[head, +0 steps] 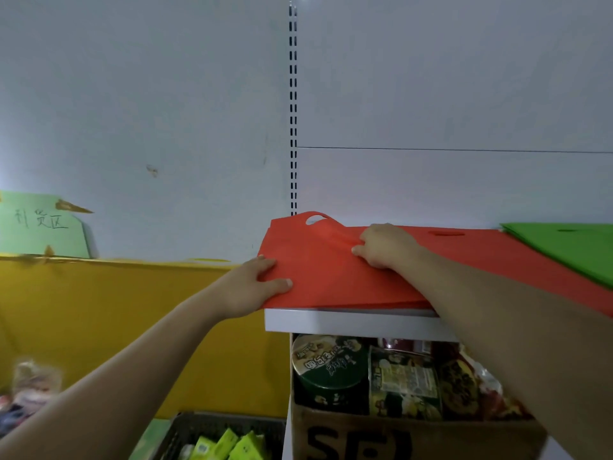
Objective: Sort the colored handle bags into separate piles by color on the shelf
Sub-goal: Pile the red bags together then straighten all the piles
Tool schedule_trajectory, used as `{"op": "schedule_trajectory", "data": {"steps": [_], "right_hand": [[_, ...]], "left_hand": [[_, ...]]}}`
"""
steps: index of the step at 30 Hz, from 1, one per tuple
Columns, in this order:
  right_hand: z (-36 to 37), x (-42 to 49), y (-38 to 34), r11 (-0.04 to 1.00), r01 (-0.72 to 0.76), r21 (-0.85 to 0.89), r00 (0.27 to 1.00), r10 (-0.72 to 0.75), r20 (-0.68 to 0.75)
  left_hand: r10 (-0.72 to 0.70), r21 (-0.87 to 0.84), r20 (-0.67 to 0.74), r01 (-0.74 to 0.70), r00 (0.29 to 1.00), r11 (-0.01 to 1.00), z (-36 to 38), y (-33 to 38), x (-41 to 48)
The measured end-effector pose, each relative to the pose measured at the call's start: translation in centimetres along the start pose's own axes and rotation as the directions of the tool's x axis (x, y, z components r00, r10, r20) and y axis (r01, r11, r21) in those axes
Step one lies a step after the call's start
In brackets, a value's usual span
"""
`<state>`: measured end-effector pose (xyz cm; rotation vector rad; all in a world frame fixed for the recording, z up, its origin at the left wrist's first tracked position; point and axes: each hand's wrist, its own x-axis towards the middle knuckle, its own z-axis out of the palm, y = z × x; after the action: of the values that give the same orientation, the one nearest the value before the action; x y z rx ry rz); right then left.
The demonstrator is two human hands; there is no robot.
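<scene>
Both hands on a red flat fabric handle bag (331,273) on the white metal shelf (348,322).

The red bag lies flat at the shelf's left end with its cut-out handle towards the back wall. The left hand (262,280) grips its front left corner, and the right hand (384,247) bunches the cloth near its middle with curled fingers. A green flat bag pile (570,247) overlaps the red at the right. Below the shelf, a brown cardboard box (381,436) holds snack packets.

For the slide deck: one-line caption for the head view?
Left hand grips the red bag at its left edge, right hand pinches its fabric; green bags lie further right on the shelf.
</scene>
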<state>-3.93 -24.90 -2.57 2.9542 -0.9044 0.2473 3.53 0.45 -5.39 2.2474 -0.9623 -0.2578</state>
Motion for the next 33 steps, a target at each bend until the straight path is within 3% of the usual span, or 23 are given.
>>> {"op": "schedule_trajectory", "data": {"steps": [7, 12, 14, 17, 19, 21, 23, 28, 33], "right_hand": [[-2.3, -2.9, -1.0, 0.962, 0.145, 0.229, 0.917, -0.044, -0.397], [-3.4, -6.1, -1.5, 0.83, 0.258, 0.495, 0.837, 0.064, -0.544], [-3.6, -7.5, -1.7, 0.706, 0.265, 0.656, 0.848, 0.153, -0.508], [-3.9, -9.6, -2.4, 0.364, 0.296, 0.883, 0.886, 0.24, -0.397], [-4.1, -10.8, -2.7, 0.251, 0.326, 0.911, 0.874, 0.289, -0.392], [-4.5, -11.9, -3.0, 0.201, 0.375, 0.905, 0.834, 0.354, -0.424], [-4.9, -12.7, -3.2, 0.261, 0.417, 0.87, 0.761, 0.424, -0.492], [-5.8, -15.2, -3.5, 0.63, 0.379, 0.678, 0.551, 0.435, -0.712], [-5.3, -18.3, -2.6, 0.694, 0.358, 0.625, 0.505, 0.419, -0.755]], "left_hand": [[-0.047, -0.234, -0.164, 0.007, 0.985, 0.972, -0.5, 0.6, -0.9], [-0.066, -0.485, -0.408, -0.155, 0.911, 0.86, -1.6, 0.9, -1.8], [-0.047, -0.527, -0.449, -0.222, 0.892, 0.821, -2.2, 0.9, -2.4], [0.032, -0.486, -0.519, -0.325, 0.854, 0.811, -3.0, 0.5, -3.1], [0.079, -0.473, -0.542, -0.381, 0.837, 0.794, -3.7, 0.4, -3.7], [0.117, -0.469, -0.547, -0.42, 0.829, 0.777, -4.2, 0.3, -4.1], [0.142, -0.496, -0.531, -0.442, 0.836, 0.748, -4.5, 0.4, -4.5], [0.159, -0.611, -0.439, -0.424, 0.884, 0.669, -4.2, 0.3, -5.3], [0.172, -0.659, -0.39, -0.405, 0.905, 0.634, -2.6, 0.9, -6.8]]}}
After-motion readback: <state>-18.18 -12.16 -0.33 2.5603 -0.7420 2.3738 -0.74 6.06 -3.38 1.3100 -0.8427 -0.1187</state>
